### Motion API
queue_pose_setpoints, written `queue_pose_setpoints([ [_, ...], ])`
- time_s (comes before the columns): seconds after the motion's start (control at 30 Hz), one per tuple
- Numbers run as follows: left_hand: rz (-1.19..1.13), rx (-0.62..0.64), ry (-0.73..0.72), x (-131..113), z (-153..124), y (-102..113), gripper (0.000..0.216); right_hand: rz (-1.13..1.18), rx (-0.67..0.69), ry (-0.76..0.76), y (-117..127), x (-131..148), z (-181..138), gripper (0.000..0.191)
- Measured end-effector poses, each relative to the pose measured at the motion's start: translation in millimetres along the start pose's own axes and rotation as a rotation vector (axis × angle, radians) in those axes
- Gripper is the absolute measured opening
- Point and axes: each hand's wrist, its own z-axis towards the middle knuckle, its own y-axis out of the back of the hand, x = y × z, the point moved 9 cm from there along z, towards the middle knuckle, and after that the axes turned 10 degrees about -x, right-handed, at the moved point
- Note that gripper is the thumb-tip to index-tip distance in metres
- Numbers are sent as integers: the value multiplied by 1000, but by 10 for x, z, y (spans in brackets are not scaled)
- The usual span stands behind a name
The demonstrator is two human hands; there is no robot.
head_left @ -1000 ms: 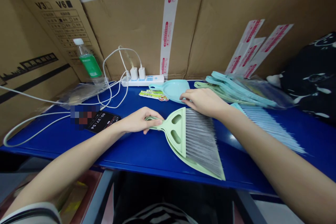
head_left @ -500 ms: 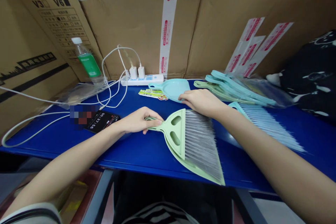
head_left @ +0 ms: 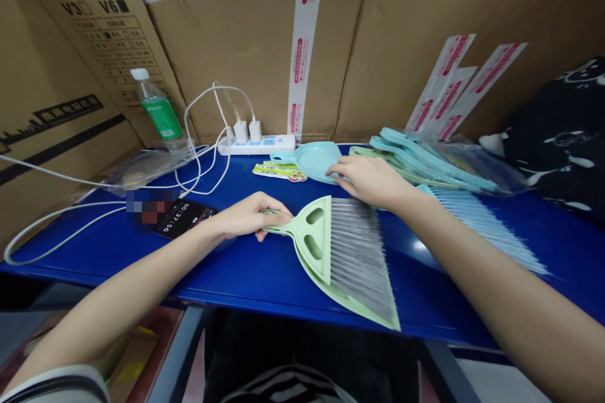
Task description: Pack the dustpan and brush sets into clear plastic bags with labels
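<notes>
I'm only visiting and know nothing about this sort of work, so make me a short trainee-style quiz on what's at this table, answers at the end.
1. Multiple choice: what does the left hand hold?
A) A capped bottle
B) The handles of a green brush and a green dustpan
C) A smartphone

2. True or false: the green dustpan lies on top of the green brush and hides its bristles.

3. Fill in the blank: the right hand is over the near edge of a dustpan coloured ____, close to the white power strip.

Key: 1. B. 2. False; the grey bristles show above the green dustpan. 3. Light blue.
</notes>
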Motion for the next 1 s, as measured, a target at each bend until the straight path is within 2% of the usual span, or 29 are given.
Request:
queue_pose_setpoints([
  [0.1,3,3,9,3,0,1,23,271,-102,125,109,201,-4,24],
  [0.2,14,-1,30,16,-2,10,23,578,-40,282,91,464,-55,22],
  [0.27,27,-1,39,22,-5,10,24,671,-7,308,52,547,-74,18],
  [0.4,21,-9,48,44,0,8,27,694,2,276,-9,558,-80,14],
  [0.53,5,-17,29,58,13,14,25,625,13,249,-44,528,-88,20],
  [0.77,-5,5,38,73,19,19,28,624,113,327,-131,598,-112,23],
  [1.0,-12,13,48,89,31,9,31,588,103,344,-120,606,-112,25],
])
